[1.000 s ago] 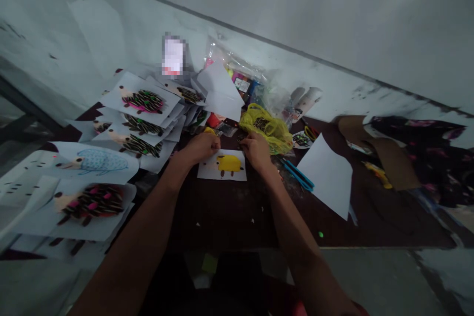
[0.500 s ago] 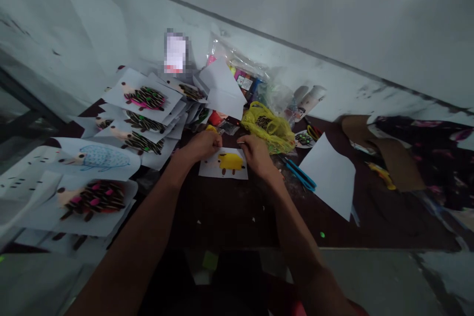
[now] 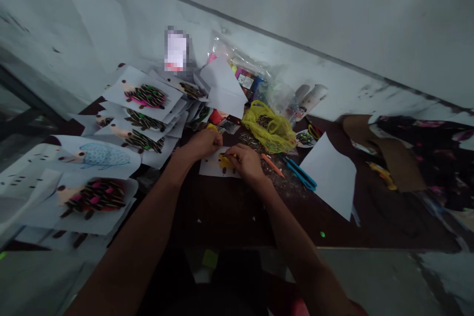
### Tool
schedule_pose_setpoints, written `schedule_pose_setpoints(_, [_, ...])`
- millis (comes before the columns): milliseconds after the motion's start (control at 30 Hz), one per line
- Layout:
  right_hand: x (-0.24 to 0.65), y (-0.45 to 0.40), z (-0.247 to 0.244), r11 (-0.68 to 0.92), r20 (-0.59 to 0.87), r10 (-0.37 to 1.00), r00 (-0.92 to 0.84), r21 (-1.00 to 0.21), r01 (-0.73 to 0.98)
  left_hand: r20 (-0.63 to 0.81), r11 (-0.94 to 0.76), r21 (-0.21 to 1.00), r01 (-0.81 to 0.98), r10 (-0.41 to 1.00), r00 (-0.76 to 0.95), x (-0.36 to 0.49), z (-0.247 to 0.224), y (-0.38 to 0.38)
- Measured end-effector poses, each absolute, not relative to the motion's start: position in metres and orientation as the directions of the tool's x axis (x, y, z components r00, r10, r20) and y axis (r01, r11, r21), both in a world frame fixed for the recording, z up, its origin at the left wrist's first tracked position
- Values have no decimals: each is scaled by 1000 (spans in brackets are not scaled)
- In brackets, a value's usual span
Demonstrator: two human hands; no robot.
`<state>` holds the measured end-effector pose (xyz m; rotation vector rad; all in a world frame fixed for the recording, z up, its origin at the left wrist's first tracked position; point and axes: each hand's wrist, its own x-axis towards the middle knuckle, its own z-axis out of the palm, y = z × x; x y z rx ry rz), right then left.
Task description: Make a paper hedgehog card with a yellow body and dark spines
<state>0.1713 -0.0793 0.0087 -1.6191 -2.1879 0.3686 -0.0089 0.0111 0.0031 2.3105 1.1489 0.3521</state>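
Observation:
A white card [image 3: 209, 168] with a yellow animal shape [image 3: 225, 162] on it lies on the dark table in front of me. My left hand [image 3: 208, 143] rests at the card's upper left edge, its fingers closed; whatever they hold is too small to name. Over the yellow shape, my right hand [image 3: 247, 162] pinches a small dark stick [image 3: 227, 154] at its left part. The right hand covers the right side of the card. Loose striped sticks [image 3: 249, 139] lie just behind my right hand, beside a yellow plastic bag [image 3: 272, 131] holding more of them.
Stacked hedgehog pictures [image 3: 146, 96] fill the left side. Right of my right hand lie an orange pen-like tool [image 3: 273, 165], blue-handled scissors [image 3: 300, 175] and a white sheet [image 3: 329, 175]. Clear plastic packs [image 3: 240, 61] lean by the wall. A brown strip [image 3: 402, 165] lies farther right.
My right hand has moved left, from the card's right edge to over the yellow shape, with a stick in its fingers. The orange tool and loose sticks now show. My left hand has hardly moved.

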Motion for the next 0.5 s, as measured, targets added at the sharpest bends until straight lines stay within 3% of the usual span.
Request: schedule_pose_setpoints(500, [164, -81, 13, 289, 122, 957, -264, -302, 909, 22, -514, 558, 652, 794, 607, -9, 3, 10])
